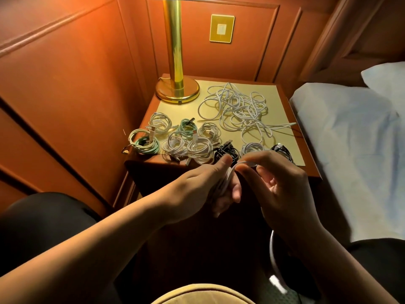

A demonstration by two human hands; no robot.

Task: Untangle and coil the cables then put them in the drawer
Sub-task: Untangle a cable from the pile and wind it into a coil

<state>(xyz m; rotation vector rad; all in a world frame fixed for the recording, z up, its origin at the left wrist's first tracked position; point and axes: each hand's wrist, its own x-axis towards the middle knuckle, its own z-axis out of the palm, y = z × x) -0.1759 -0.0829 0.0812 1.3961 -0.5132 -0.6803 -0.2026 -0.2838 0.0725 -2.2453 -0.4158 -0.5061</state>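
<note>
My left hand (203,185) grips a bundle of white cable (228,175) loops in front of the nightstand. My right hand (282,187) pinches the same cable just to the right of the bundle; its free end (275,275) hangs down below my right wrist. A tangled heap of white cables (241,110) lies at the back right of the nightstand top (175,110). Several coiled cables, white (198,148), green (146,145) and black (228,151), sit in a row along its front. No drawer is visible.
A brass lamp (176,88) stands at the nightstand's back left corner. A bed with a pale sheet (350,150) borders the right side. Wood-panelled walls close in on the left and behind. My knees frame the bottom of the view.
</note>
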